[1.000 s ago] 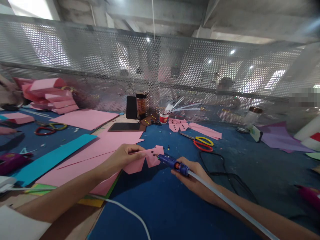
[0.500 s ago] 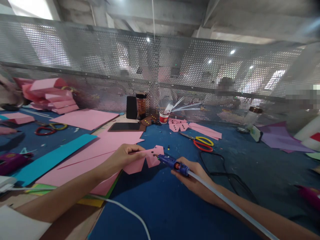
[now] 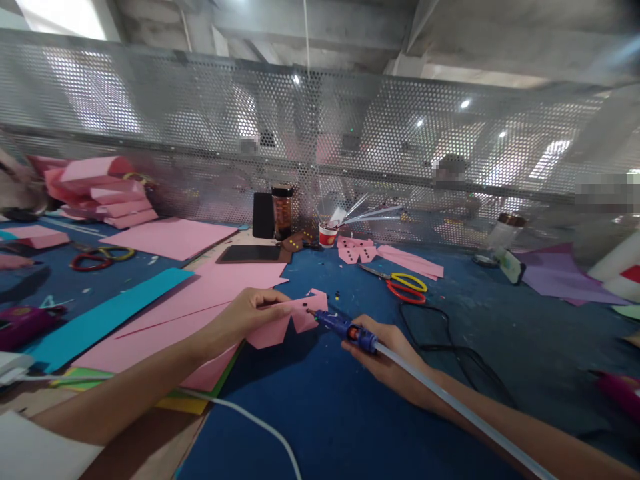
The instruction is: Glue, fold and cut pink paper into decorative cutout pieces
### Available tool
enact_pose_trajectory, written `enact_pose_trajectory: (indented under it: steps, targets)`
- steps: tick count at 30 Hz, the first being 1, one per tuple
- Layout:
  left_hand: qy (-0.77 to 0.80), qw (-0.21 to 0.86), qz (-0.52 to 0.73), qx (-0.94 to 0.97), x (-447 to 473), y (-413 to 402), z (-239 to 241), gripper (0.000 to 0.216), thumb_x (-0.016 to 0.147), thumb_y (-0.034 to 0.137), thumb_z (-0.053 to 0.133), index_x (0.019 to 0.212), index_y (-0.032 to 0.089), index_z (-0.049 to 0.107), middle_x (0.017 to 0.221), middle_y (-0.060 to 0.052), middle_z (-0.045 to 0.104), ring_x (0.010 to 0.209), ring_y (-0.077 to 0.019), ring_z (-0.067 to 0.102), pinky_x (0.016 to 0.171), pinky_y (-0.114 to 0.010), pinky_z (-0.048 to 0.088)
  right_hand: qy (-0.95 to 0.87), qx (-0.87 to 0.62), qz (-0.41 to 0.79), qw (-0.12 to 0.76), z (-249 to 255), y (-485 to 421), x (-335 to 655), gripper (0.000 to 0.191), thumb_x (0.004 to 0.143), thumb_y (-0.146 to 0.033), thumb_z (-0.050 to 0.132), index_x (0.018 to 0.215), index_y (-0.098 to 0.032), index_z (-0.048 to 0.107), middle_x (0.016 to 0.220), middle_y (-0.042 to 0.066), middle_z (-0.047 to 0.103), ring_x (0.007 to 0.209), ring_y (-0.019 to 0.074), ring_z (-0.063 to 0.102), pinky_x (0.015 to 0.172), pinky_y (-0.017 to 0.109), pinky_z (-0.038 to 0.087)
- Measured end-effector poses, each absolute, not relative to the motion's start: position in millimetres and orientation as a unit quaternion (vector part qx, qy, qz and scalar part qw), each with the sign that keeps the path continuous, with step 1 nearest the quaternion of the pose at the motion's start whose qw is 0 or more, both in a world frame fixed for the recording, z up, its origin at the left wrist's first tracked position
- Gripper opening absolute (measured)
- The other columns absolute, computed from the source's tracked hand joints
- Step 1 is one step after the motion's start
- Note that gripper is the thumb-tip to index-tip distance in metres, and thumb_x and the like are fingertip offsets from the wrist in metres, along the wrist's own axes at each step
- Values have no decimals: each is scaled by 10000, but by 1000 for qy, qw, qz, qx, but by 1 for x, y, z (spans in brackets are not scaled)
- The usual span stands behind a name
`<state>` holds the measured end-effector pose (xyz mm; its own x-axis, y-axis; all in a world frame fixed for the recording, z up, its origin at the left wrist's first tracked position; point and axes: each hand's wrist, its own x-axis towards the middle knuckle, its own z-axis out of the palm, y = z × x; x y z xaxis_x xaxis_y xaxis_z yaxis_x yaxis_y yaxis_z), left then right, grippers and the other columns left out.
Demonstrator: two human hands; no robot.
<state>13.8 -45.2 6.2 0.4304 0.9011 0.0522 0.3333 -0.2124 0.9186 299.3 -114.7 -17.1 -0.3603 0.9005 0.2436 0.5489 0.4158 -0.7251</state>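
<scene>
Pinching cut pink paper [image 3: 270, 331], my left grip [image 3: 249, 315] is closed. My right grip [image 3: 390, 350] wraps a blue glue gun [image 3: 335, 323].

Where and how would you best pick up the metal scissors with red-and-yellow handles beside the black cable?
Best, I think, by the oval red loop and yellow loop, coming from the near right: they face that way, while the slim metal blades point away to the left.

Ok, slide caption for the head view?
Left hand holds a cut pink paper piece; right hand points a blue glue gun at it.
</scene>
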Motion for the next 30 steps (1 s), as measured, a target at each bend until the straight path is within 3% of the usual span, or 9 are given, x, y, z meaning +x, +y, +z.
enact_pose_trajectory:
  steps: [9, 22, 30]
  targets:
    - [453, 441, 326, 703, 13, -41, 1, 495, 753, 616, 677, 884, 145, 756, 783, -46, 687, 724, -189, 579, 578, -231, 411, -761, -466, 299, 338, -16, -115, 300, 187, 924, -387, 593, 929, -209, 539, 670, -47, 487, 560, 99, 415, 500, 206, 339]
    - [446, 469, 322, 691, 14, -45, 3, 444, 783, 570, 680, 933, 159, 757, 774, -26, 698, 644, -147, 540, 536, -215, 347, -749, -470, 326, 334, -20, -116, 300, 191, 927, -393, 591, 947, -212, 535, 659, -53, 472, 546, 95, 394, 480, 206, 312]
    - [437, 443, 316, 717, 16, -44, 5, 393, 807, 536, 686, 893, 162, 771, 909, -68, 753, 867, -227, 640, 729, -268, 463, -750, -473, 325, 328, -16, -117, 299, 183, 930, -386, 587, 938, -212, 530, 656, -54, 466, 549, 98, 399, 489, 212, 312]
